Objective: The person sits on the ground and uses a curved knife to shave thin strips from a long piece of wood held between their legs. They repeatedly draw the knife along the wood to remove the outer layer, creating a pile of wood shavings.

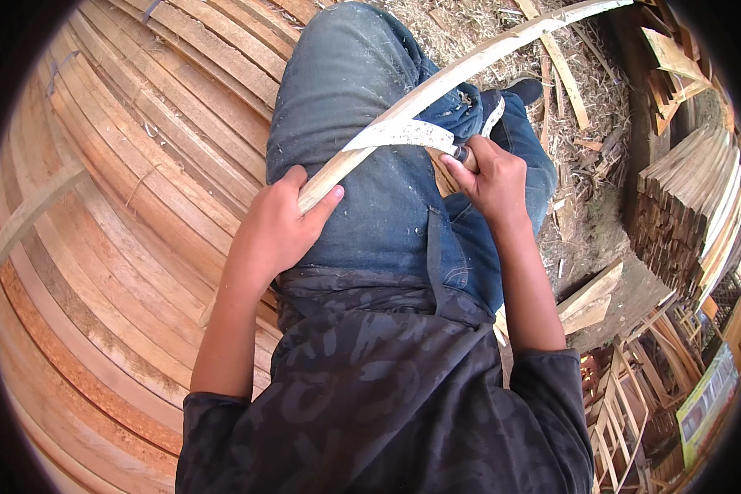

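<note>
Soft, fairly even light gives a moderately bright view, with pale tones on the planks and a whitish sheen on the blade, while the shirt sinks into near-black and mild shading falls in the folds of the jeans. The middle looks reasonably sharp, but detail softens toward the right, around the stacked wood. Fisheye distortion bows the planks and the long strip, and black, rounded darkness closes off the corners.

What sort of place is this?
Probably a woodworking yard or workshop: long reddish-tan wooden planks laid side by side, a stack of thin pale wooden slats, and scattered tan wood shavings.
</note>
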`<action>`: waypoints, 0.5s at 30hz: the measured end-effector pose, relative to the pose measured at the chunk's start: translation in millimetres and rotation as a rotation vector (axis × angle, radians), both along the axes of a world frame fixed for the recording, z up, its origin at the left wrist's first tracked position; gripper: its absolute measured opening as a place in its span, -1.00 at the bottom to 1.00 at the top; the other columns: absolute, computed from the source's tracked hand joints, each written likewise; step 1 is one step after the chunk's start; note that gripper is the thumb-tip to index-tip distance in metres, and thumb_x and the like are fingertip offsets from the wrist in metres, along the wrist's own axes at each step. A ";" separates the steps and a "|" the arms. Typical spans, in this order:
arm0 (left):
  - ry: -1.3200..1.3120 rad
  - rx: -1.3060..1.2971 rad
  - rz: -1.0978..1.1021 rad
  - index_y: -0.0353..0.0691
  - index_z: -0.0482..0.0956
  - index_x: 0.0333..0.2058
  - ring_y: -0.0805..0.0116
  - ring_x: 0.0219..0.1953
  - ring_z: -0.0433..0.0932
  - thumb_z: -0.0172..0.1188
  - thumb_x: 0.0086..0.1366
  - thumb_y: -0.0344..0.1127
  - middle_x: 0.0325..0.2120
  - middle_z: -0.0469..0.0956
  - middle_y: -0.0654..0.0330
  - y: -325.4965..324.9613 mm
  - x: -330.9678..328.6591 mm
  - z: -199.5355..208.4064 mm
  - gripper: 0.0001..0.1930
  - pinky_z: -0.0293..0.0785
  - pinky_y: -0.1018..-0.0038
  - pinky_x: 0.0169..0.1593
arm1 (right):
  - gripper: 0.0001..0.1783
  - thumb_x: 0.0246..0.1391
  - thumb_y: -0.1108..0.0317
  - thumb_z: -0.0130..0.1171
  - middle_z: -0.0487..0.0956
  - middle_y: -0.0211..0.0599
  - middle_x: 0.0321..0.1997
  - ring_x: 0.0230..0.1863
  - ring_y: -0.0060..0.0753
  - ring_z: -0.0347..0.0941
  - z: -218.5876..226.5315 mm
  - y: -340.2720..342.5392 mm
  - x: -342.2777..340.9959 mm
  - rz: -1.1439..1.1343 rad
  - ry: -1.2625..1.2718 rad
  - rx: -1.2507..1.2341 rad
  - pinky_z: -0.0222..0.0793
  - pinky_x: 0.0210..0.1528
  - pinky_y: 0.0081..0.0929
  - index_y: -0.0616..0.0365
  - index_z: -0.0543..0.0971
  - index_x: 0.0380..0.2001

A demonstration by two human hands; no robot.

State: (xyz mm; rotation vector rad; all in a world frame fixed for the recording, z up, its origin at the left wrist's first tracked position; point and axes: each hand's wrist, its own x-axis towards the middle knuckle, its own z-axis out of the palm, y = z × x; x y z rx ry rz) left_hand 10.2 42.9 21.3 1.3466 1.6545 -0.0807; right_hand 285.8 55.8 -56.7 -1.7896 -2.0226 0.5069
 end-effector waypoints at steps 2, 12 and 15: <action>-0.035 -0.012 0.020 -0.44 0.41 -0.45 -0.18 -0.43 0.53 0.12 0.23 0.06 -0.61 0.46 -0.24 -1.5 -2.0 -0.2 -0.48 0.42 0.17 -0.33 | -0.50 -0.03 -0.03 0.27 0.41 -0.18 -0.73 -0.67 -0.05 0.40 -4.5 16.2 13.9 -0.268 -0.098 -0.071 0.29 -0.61 -0.29 0.16 0.38 -0.66; -0.008 -0.005 0.008 -0.44 0.40 -0.47 -0.16 -0.48 0.51 0.14 0.23 0.04 -0.62 0.44 -0.23 -1.1 -1.8 1.9 -0.49 0.41 0.19 -0.37 | -0.49 0.13 0.03 0.15 0.26 -0.17 -0.77 -0.70 -0.37 0.14 -3.8 25.4 24.4 -0.453 0.122 -0.079 0.12 -0.60 -0.35 0.29 0.39 -0.63; -0.024 0.010 0.011 -0.42 0.39 -0.49 -0.14 -0.50 0.50 0.14 0.23 0.02 -0.63 0.43 -0.21 2.6 -0.3 2.1 -0.51 0.40 0.20 -0.38 | -0.48 0.14 0.05 0.14 0.27 -0.10 -0.78 -0.70 -0.22 0.16 -7.6 30.9 52.2 -0.499 0.065 -0.102 0.11 -0.61 -0.31 0.33 0.39 -0.64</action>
